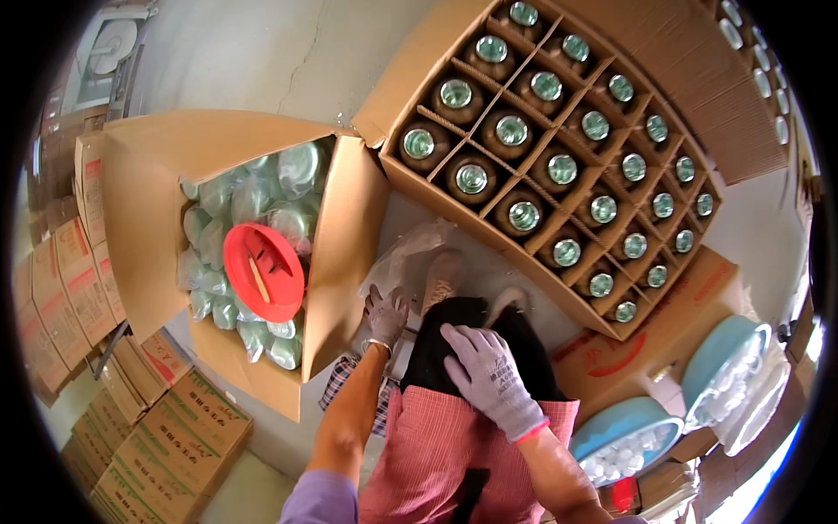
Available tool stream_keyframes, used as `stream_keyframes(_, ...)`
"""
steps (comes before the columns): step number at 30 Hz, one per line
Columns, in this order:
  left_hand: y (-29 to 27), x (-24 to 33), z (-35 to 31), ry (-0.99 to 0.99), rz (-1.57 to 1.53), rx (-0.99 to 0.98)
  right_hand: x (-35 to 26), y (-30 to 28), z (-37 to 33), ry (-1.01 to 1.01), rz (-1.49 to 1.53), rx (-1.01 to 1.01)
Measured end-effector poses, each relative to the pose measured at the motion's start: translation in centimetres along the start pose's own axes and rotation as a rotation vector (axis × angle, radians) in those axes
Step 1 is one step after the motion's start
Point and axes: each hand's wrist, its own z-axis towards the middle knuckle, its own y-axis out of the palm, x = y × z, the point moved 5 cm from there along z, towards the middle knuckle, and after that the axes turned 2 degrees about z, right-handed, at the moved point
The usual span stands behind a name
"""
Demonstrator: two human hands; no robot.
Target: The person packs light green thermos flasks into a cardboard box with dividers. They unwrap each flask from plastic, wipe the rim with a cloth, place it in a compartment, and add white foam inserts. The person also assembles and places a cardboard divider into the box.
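Observation:
My left hand [386, 316], in a grey work glove, reaches down beside my left knee with its fingers apart. A crumpled clear plastic bag [403, 253] lies just past its fingertips; I cannot tell whether they touch. My right hand [493, 375], gloved alike, rests flat on my thigh with nothing in it. To the left, an open cardboard box [347, 253] holds several plastic-wrapped glass pieces [231, 196]. On top of them sits a red plastic bowl [292, 301] with a wooden-handled tool [259, 278] and small dark pieces inside.
Ahead to the right, a large divided carton [506, 249] holds many upright clear glass jars [471, 179], one per compartment. Two blue basins [633, 415] of small whitish pieces stand at the lower right. Stacked cartons [179, 437] line the left side.

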Motion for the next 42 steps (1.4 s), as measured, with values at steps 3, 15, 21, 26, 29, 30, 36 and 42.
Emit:
stream_keyframes(3,1.3,-0.6,4.8,0.211,0.234,-0.014,1.5,-0.5,0.6,0.286,0.008,-0.134)
stream_keyframes(15,-5.4,13.9,4.6,0.704,-0.834,-0.319,0.1,-0.9,-1.9,0.067,-0.242,0.45)
stream_keyframes(21,-18.4,18.1,-8.5,1.024,-0.953,-0.578,-0.9,-1.1,-6.7,0.103,-0.44,0.629)
stream_keyframes(26,-20.2,16.6,-15.5,1.253,-0.796,-0.654,-3.5,-0.5,-8.4,-0.013,-0.308,0.592)
stream_keyframes(29,-21.5,14.6,-16.5,1.292,-0.911,-0.476,-4.3,-2.6,-11.3,-0.168,-0.626,0.955)
stream_keyframes(30,-21.5,13.4,-15.7,1.242,-0.948,-0.417,-4.8,-3.8,-13.6,-0.048,-0.418,1.02)
stream_keyframes(36,-18.2,6.7,-8.5,0.987,-0.92,-0.22,11.0,-1.8,-23.8,0.145,-0.22,1.378)
stream_keyframes(42,-7.1,-5.4,2.3,0.676,-1.049,-0.317,31.6,13.8,-24.2,0.956,0.069,0.616)
